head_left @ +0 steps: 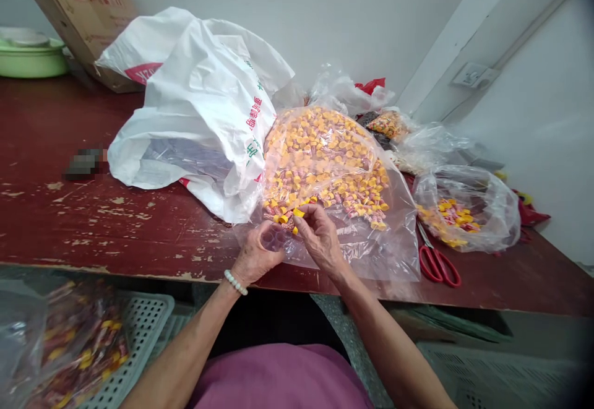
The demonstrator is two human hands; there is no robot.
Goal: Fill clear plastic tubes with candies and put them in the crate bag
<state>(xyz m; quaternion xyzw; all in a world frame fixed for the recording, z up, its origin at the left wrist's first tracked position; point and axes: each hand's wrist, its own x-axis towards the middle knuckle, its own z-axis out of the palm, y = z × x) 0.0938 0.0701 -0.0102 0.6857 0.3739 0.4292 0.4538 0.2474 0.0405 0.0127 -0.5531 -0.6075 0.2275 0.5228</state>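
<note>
My left hand (260,254), with a bead bracelet at the wrist, is closed around a clear plastic tray (273,239) with round hollows. My right hand (318,232) pinches a small piece with a yellow cap (298,213), just above and right of the tray. Several patterned pieces with yellow ends lie by the fingertips. Behind both hands a large clear bag (325,149) spreads over the table, full of small yellow-capped pieces. A white woven sack (199,93) with more clear plastic in its mouth lies to the left of that bag.
Red-handled scissors (439,265) lie right on the worn red table (46,223), beside a smaller open bag (496,211) of yellow pieces. A cardboard box (93,19) and green basin (32,59) stand back left. Below left, a crate (151,316) holds filled bags.
</note>
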